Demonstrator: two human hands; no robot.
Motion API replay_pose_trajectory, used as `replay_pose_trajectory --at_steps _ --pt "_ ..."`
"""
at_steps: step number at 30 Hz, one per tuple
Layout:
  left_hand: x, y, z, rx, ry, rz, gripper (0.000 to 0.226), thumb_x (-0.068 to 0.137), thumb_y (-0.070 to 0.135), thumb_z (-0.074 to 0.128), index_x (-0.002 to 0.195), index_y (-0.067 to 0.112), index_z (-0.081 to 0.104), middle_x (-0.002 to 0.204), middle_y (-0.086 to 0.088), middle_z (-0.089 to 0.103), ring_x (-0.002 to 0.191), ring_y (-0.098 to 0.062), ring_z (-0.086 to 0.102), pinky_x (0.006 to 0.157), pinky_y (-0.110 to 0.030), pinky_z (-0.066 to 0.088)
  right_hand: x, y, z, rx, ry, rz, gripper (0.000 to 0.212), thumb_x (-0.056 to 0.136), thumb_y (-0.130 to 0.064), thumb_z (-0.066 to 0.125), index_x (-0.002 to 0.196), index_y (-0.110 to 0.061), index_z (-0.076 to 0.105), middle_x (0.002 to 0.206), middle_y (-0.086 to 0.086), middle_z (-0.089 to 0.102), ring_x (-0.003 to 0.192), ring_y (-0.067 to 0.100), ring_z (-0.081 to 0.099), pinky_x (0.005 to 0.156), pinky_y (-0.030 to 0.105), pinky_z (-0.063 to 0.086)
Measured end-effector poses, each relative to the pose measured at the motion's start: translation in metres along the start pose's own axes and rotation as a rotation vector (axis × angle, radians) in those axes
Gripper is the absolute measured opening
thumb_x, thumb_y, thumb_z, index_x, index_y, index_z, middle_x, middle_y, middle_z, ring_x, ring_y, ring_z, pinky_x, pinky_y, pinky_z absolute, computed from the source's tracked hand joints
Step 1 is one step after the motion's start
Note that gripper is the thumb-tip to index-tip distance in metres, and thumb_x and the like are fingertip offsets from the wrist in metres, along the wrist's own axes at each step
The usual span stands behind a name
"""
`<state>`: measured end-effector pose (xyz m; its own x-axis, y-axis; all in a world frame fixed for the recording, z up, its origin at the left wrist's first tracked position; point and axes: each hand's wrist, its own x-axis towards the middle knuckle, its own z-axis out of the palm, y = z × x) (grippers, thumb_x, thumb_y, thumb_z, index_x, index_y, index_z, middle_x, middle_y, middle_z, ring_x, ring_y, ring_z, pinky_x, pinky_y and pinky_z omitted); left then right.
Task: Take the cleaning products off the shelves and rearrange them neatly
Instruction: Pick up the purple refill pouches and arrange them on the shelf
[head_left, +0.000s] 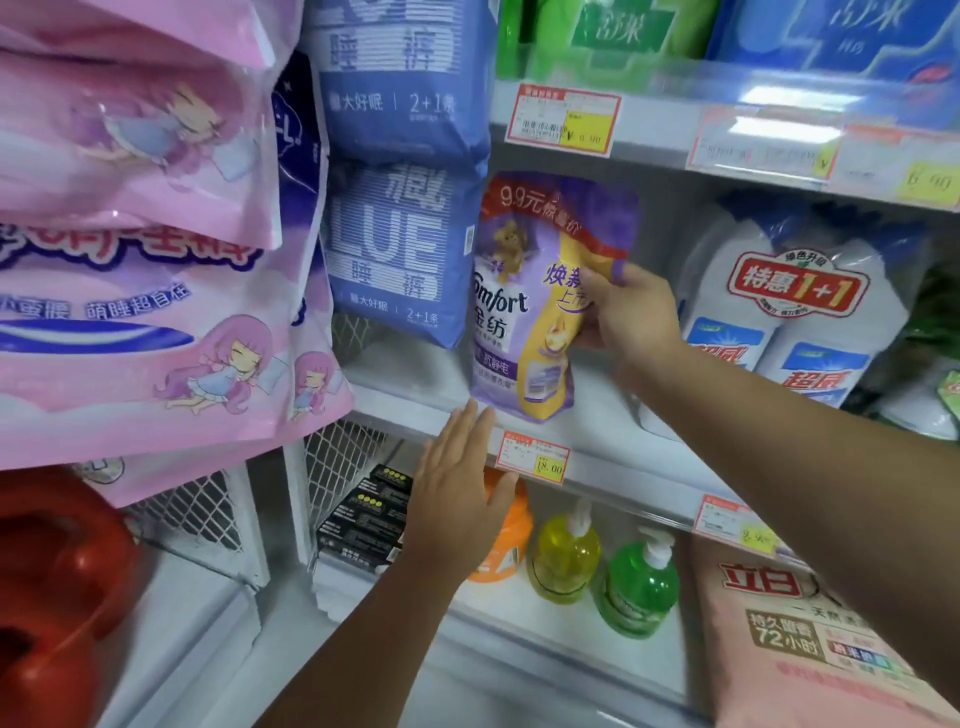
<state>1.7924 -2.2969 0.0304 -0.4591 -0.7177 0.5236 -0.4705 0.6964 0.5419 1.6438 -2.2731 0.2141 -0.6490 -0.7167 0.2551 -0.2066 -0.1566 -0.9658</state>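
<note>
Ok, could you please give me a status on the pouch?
Right hand gripping Comfort pouch upright at shelf. Left hand open, at shelf edge. White bottles beside, clear of pouch.

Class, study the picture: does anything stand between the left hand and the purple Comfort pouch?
Nothing visible does. The open left hand is at the shelf edge, its fingertips just below the Comfort pouch, which the right hand grips by its side.

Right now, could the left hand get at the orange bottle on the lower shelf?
Probably yes. The left hand is open and empty, right in front of the orange bottle, with nothing between them. The yellow pump bottle beside it leaves the front free.
</note>
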Motion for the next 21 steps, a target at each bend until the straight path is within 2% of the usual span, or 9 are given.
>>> replay_pose_trajectory --at_steps 3,5,8,11,12,14,16,18,21 --pt "0.001 0.013 -0.013 -0.141 0.021 -0.103 0.084 0.091 0.043 0.064 0.157 0.021 0.016 0.164 0.004 0.016 0.149 -0.011 0.015 0.115 -0.021 0.012 -0.018 -0.015 -0.017 -0.011 -0.065 -0.062 0.017 0.098 -0.009 0.056 0.091 -0.016 0.069 0.073 0.004 0.069 0.057 0.023 0.064 0.058 0.043 0.06" --pt "0.001 0.024 -0.022 -0.286 0.015 -0.201 0.095 0.086 0.045 0.07 0.157 0.023 0.011 0.163 0.001 0.019 0.147 -0.014 0.021 0.113 -0.026 0.022 -0.029 -0.027 -0.032 -0.024 -0.087 -0.076 0.016 0.097 -0.008 0.057 0.09 -0.016 0.069 0.07 0.001 0.07 0.055 0.016 0.064 0.054 0.036 0.059" --pt "0.0 0.043 -0.031 -0.524 -0.083 -0.315 0.112 0.075 0.05 0.08 0.157 0.03 0.007 0.16 -0.002 0.026 0.143 -0.014 0.032 0.112 -0.033 0.032 -0.048 -0.045 -0.059 -0.073 -0.075 -0.1 0.013 0.098 -0.009 0.056 0.096 -0.013 0.069 0.069 0.001 0.069 0.054 0.016 0.064 0.055 0.035 0.059" --pt "-0.005 0.07 -0.038 -0.799 -0.202 -0.379 0.123 0.064 0.047 0.087 0.156 0.035 0.007 0.156 0.003 0.034 0.134 -0.008 0.045 0.105 -0.023 0.043 -0.075 -0.056 -0.092 -0.114 -0.078 -0.106 0.015 0.1 -0.012 0.054 0.098 -0.012 0.069 0.068 0.001 0.07 0.052 0.019 0.065 0.055 0.036 0.059" --pt "-0.008 0.08 -0.038 -0.855 -0.258 -0.387 0.118 0.065 0.04 0.089 0.155 0.036 0.013 0.151 0.004 0.042 0.129 -0.008 0.051 0.1 -0.019 0.045 -0.087 -0.058 -0.103 -0.125 -0.084 -0.095 0.017 0.1 -0.012 0.053 0.093 -0.013 0.068 0.066 0.0 0.07 0.051 0.018 0.064 0.053 0.033 0.058" --pt "-0.019 0.099 -0.039 -0.942 -0.405 -0.383 0.09 0.067 0.027 0.089 0.139 0.037 0.036 0.137 0.004 0.059 0.114 -0.009 0.063 0.092 -0.025 0.051 -0.113 -0.058 -0.127 -0.113 -0.091 -0.047 0.02 0.1 -0.011 0.053 0.086 -0.014 0.067 0.061 -0.002 0.069 0.048 0.015 0.063 0.047 0.027 0.056" --pt "-0.037 0.121 -0.045 -1.078 -0.632 -0.439 0.061 0.078 0.006 0.078 0.127 0.026 0.047 0.122 0.0 0.068 0.102 -0.012 0.069 0.079 -0.028 0.057 -0.14 -0.055 -0.154 -0.053 -0.067 0.032 0.018 0.098 -0.011 0.056 0.085 -0.012 0.068 0.063 0.001 0.069 0.049 0.018 0.062 0.045 0.026 0.054" --pt "-0.058 0.139 -0.049 -1.161 -0.831 -0.5 0.052 0.084 -0.006 0.068 0.128 0.017 0.05 0.117 -0.003 0.071 0.098 -0.017 0.07 0.075 -0.03 0.058 -0.164 -0.052 -0.183 -0.016 -0.04 0.099 0.014 0.096 -0.012 0.059 0.088 -0.009 0.07 0.07 0.008 0.069 0.055 0.024 0.06 0.046 0.028 0.054" --pt "-0.086 0.166 -0.05 -1.148 -0.949 -0.529 0.051 0.075 0.001 0.077 0.121 0.015 0.06 0.112 -0.003 0.073 0.098 -0.017 0.071 0.08 -0.033 0.059 -0.194 -0.051 -0.221 -0.051 -0.073 0.159 0.015 0.096 -0.012 0.06 0.084 -0.007 0.068 0.066 0.01 0.066 0.052 0.023 0.058 0.043 0.028 0.054"
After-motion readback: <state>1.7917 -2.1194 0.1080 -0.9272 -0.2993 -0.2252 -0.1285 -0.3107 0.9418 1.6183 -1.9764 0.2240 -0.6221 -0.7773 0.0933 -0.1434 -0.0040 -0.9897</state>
